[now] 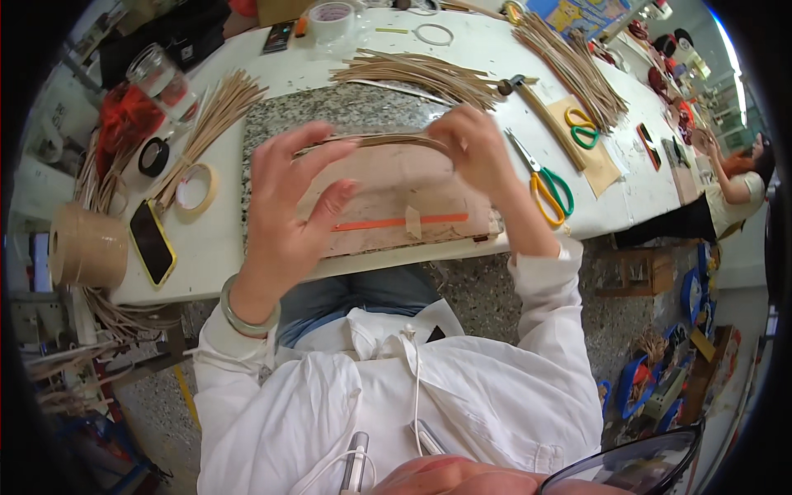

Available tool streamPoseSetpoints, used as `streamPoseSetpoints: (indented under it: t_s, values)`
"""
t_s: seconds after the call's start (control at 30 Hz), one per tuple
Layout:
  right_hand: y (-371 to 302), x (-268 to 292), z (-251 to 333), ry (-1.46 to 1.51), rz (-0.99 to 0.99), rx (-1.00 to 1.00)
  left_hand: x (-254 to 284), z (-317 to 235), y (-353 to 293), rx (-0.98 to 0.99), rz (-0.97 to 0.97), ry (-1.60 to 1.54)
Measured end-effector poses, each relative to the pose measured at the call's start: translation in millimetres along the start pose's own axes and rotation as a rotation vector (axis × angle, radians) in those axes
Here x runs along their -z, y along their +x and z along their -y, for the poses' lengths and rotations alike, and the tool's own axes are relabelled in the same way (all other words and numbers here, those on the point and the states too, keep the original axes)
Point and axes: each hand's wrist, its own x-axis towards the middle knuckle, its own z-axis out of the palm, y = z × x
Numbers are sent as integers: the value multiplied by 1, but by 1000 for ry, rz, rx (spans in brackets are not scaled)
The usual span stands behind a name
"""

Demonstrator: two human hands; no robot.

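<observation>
A thin, curved brown strip (388,140), perhaps several layers of cane or paper cord, arches over the far part of a pale board (388,186). Its right end is pinched in the fingers of my right hand (478,157). At the strip's left end, my left hand (285,202) has its fingers spread and thumb apart; the fingertips are close to the strip, and whether they touch it I cannot tell. On the board's near part lies an orange strip (371,223), with a piece of tan tape (413,223) across it. Beneath the board is a speckled stone slab (301,111).
Scissors with green and yellow handles (549,194), another pair (582,128) and a hammer (544,120) lie right. Brown strip bundles (417,74) lie behind. Left are masking tape (196,188), a phone (153,243) and a glass jar (162,82). Another person (738,186) sits far right.
</observation>
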Motion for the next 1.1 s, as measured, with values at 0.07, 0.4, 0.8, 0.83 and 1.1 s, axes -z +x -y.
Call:
streamPoseSetpoints:
  t_s: [0.07,0.4,0.8,0.83,1.1]
  values:
    - [20,-2,-43,-45,-4,-9,22,-24,15,-35,36,-509]
    - [20,-35,-21,-300,289,-4,54,-78,23,-280,-131,-1037]
    - [7,1,34,98,179,-267,44,-54,26,-215,-51,-735]
    - [-4,11,38,112,202,-289,26,-44,28,-180,-8,-607]
    - [-43,17,44,341,434,-457,-69,15,-48,52,430,48]
